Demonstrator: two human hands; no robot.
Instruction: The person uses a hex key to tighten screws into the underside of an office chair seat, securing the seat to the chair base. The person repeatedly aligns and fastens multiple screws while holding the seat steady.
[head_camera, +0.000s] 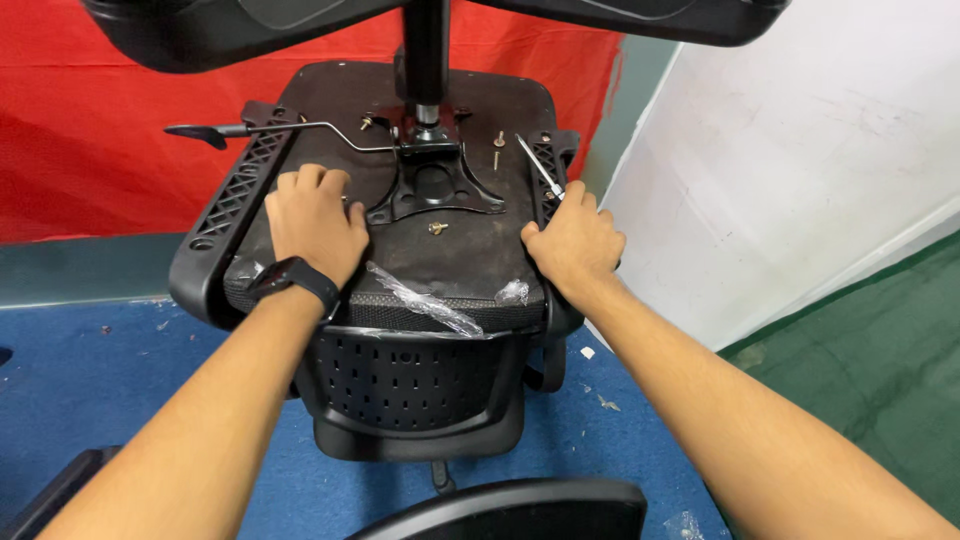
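Gripping the upturned chair seat (440, 250) by its edges, the left hand (315, 222) lay flat while the right hand (575, 240) curled around a screwdriver (540, 167); bulky, stiff, probably top-heavy.

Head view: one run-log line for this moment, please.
left hand flat on upturned black office-chair seat | right hand holding silver screwdriver, gripping seat edge | loose bolts nearby

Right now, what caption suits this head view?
Both hands, left hand and right hand, rest on an upturned office chair seat; the right holds a screwdriver.
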